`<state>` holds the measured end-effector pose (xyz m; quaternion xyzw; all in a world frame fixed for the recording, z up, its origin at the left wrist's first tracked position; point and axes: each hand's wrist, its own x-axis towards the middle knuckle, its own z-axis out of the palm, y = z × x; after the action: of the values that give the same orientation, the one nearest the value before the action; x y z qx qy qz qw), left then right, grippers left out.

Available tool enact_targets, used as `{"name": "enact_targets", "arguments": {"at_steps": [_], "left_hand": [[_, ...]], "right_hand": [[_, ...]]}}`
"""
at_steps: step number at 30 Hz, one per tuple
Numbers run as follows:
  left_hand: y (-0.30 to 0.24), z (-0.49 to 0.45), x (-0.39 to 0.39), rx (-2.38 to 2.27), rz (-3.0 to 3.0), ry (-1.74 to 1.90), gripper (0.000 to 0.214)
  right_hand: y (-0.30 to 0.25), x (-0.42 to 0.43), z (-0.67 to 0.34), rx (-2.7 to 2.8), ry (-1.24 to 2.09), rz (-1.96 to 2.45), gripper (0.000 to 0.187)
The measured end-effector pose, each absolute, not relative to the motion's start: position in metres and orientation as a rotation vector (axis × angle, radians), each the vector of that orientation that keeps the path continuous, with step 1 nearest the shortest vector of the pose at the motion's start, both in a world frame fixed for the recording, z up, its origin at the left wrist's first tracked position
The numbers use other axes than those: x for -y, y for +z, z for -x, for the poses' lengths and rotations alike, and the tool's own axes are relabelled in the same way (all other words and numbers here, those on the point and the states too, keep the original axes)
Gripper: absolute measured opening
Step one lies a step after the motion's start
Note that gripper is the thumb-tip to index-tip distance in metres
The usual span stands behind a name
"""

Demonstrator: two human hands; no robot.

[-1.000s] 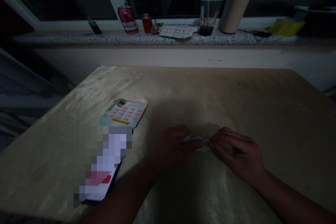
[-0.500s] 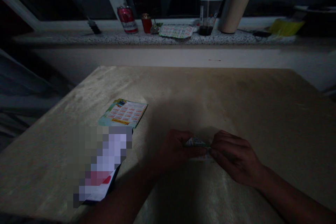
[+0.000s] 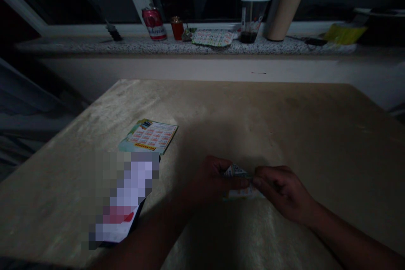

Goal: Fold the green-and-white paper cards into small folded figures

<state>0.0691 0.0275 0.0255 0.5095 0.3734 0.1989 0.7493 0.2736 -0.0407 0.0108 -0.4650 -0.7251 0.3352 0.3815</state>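
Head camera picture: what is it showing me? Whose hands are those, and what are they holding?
There is no machine here. A person wears a small camera on the head, so you see what that person sees: their own two hands from above. The room is dim. The left hand and the right hand both pinch a small folded paper over a pale table. It is too dark to tell if the paper touches the table. Further left on the table lies a printed card, and next to it a blurred thing. Behind the table runs a sill with a red can, a lidded cup and a thick tube.
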Motion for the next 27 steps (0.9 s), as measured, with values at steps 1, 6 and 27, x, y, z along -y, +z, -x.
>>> {"name": "enact_targets", "arguments": {"at_steps": [1, 6, 27], "left_hand": [[0.026, -0.069, -0.028, -0.823, -1.099, 0.435, 0.029], [0.026, -0.069, -0.029, -0.854, -1.087, 0.434, 0.03], [0.019, -0.065, -0.031, -0.887, -1.16, 0.479, 0.03]], "right_hand": [[0.01, 0.041, -0.274, 1.833, 0.878, 1.21, 0.037], [0.01, 0.042, -0.272, 1.75, 0.91, 1.267, 0.038], [0.014, 0.038, -0.279, 1.736, 0.768, 1.199, 0.032]]}}
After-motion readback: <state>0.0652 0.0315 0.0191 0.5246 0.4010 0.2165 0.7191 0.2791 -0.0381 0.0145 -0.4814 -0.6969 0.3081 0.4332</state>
